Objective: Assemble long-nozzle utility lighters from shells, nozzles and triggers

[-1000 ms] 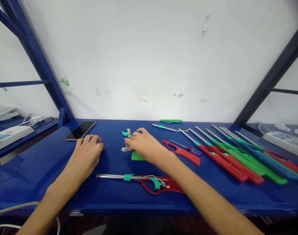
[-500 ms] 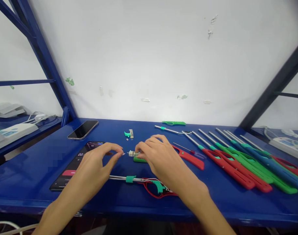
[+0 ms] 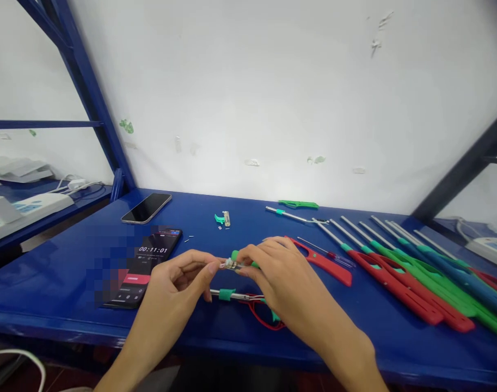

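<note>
My right hand [image 3: 272, 267] is closed on a small clear lighter part [image 3: 232, 264] with metal fittings, held just above the table. My left hand [image 3: 191, 275] has thumb and forefinger pinched at that part's left end, on a tiny whitish piece [image 3: 222, 265] mostly covered by the fingertips. Below both hands lies an opened red stick lighter [image 3: 267, 321] with a metal tube, teal collar and white wires. Part of it is hidden by my right hand. A green piece [image 3: 234, 255] shows behind the clear part.
Two phones, one dark [image 3: 146, 208] and one showing a timer [image 3: 154, 261], lie left. A teal trigger with a clear part [image 3: 226, 219] sits at the back. Rightward are a red handle shell [image 3: 327, 267], a screwdriver [image 3: 333, 257] and several stick lighters [image 3: 399, 283]. Tiny pins [image 3: 189, 238] lie mid-table.
My left hand has moved right, bringing its fingertips with the tiny piece against the clear part's end. The view has shifted slightly; the timer and tiny pins now show.
</note>
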The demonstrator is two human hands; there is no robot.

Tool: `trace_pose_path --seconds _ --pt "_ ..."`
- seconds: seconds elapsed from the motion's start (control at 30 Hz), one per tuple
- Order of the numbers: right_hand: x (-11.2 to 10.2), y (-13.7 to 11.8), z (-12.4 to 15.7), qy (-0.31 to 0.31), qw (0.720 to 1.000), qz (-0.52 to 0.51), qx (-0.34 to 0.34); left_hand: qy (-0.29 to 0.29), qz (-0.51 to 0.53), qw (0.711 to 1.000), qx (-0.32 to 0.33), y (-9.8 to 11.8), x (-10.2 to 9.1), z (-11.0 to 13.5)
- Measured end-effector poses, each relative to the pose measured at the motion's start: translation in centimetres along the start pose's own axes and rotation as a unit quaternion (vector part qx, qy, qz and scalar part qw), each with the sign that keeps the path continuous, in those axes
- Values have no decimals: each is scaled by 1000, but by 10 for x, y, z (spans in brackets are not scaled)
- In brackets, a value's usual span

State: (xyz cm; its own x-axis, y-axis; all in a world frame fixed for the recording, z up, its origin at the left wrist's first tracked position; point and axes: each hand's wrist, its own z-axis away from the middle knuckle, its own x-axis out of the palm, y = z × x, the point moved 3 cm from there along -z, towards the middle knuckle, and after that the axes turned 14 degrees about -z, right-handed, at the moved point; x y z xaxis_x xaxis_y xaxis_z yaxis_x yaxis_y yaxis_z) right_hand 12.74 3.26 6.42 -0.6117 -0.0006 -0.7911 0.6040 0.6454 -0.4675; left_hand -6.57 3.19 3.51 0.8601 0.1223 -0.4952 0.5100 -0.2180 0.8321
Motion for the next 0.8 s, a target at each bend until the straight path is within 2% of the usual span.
trace_pose_path --seconds 0.2,0.33,0.43,0.63,0.8 --pt "-2 0 4 0 1000 -7 -1 -4 95 995 -36 -8 7 -1" --pt "-2 -3 4 -6 1000 -9 -12 18 140 989 -50 -12 11 -1" --pt "-3 -4 5 -1 1000 -16 -8 35 122 991 -52 -11 9 -1" --pt "-1 4 12 13 1000 -26 11 39 54 998 3 1 4 2" --pt "-1 2 13 -28 997 -63 31 97 -22 993 65 4 4 8"
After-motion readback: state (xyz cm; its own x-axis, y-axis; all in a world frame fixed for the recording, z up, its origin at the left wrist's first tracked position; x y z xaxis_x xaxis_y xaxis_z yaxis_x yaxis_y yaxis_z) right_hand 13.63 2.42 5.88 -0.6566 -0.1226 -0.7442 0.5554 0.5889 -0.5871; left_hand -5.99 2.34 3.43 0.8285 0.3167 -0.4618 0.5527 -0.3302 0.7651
